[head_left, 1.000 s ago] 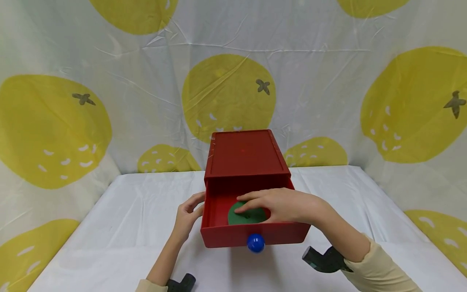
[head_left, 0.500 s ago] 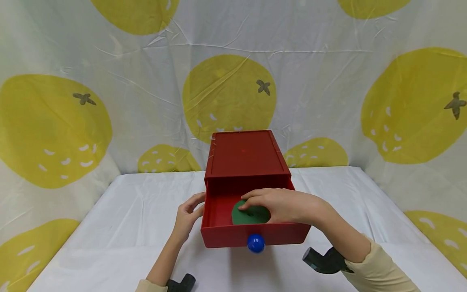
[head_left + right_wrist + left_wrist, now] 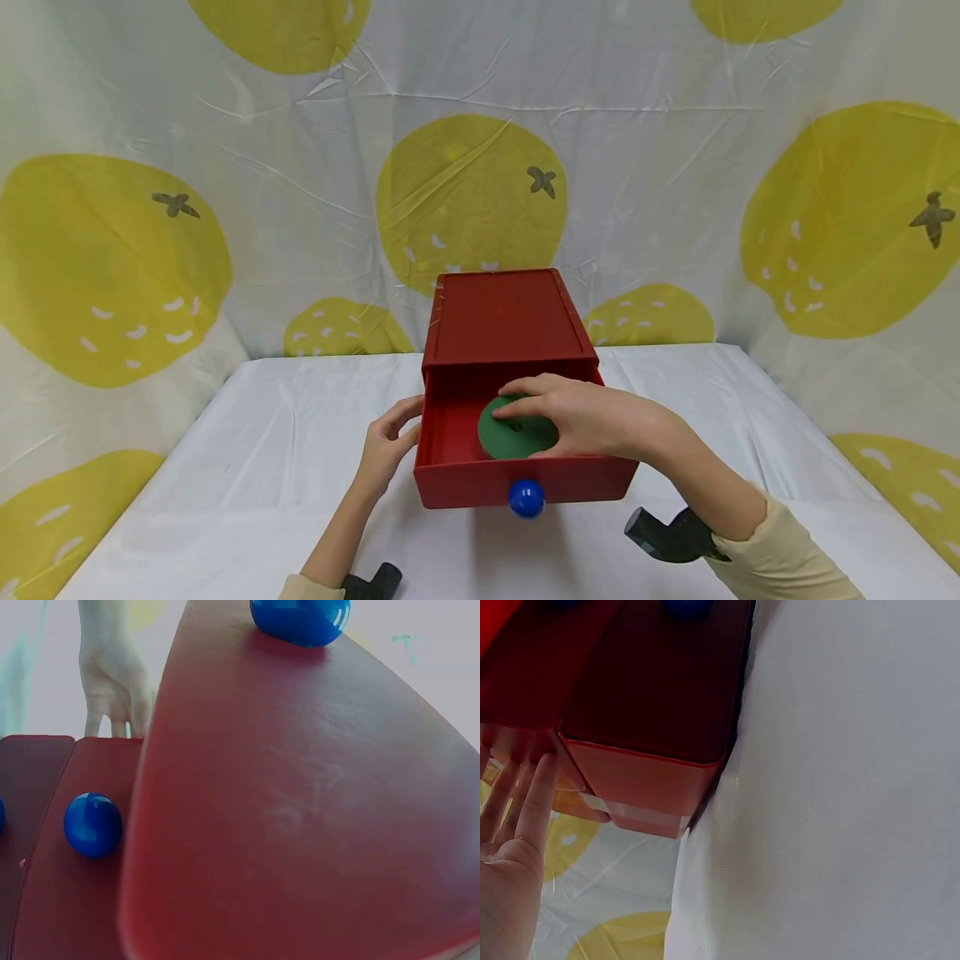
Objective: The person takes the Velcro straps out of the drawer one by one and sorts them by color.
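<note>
A green round disc [image 3: 517,429] is inside the pulled-out red drawer [image 3: 525,483], close to its front wall. My right hand [image 3: 577,412] grips the disc, with fingertips on its top and far edge and the thumb near its front edge. That hand is hidden in the right wrist view, where the drawer's front fills most of the picture. On the drawer's left side rests my left hand [image 3: 388,442], its fingers nearly straight in the left wrist view, the fingertips touching the red side wall. A blue round knob [image 3: 527,499] sits on the drawer's front.
The red cabinet [image 3: 502,317] stands on a white-covered table [image 3: 300,450]. Below the pulled-out drawer, shut drawers with blue knobs [image 3: 93,825] show in the right wrist view. A curtain [image 3: 637,192] printed with yellow fruit hangs behind.
My right fingers have drawn the green disc to the right and raised it slightly, and they have risen a little with it. The left hand and the drawer have stayed put.
</note>
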`<action>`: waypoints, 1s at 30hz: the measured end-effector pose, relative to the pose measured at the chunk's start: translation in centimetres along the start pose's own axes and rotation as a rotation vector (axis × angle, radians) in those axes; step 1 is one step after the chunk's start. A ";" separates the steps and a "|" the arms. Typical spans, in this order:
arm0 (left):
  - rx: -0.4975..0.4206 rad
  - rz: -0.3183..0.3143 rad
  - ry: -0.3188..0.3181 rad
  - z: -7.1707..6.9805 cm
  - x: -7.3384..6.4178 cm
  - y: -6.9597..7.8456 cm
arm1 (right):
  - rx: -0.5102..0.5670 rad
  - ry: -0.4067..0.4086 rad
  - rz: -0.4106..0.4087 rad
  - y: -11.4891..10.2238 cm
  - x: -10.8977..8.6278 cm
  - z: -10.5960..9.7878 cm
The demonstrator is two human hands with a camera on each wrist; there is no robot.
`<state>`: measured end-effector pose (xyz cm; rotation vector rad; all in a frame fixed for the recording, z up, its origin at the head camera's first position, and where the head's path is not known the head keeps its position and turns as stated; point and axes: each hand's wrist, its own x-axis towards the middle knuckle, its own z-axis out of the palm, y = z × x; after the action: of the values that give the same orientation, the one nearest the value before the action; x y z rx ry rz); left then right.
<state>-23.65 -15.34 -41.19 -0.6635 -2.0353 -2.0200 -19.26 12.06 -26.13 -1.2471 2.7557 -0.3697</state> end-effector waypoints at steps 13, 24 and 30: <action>0.015 0.006 0.017 0.1 0.1 -0.3 | 0.005 0.057 -0.008 0.4 -0.8 -0.5; 0.029 0.003 0.026 0.1 0.0 0.0 | 0.016 0.173 -0.062 1.2 -1.8 -0.5; 0.020 -0.008 0.030 0.1 0.0 0.1 | 0.029 0.212 -0.059 1.4 -2.4 -0.6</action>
<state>-23.54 -15.29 -41.09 -0.6181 -2.0420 -1.9993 -18.81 14.87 -26.00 -1.3573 2.8787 -0.5771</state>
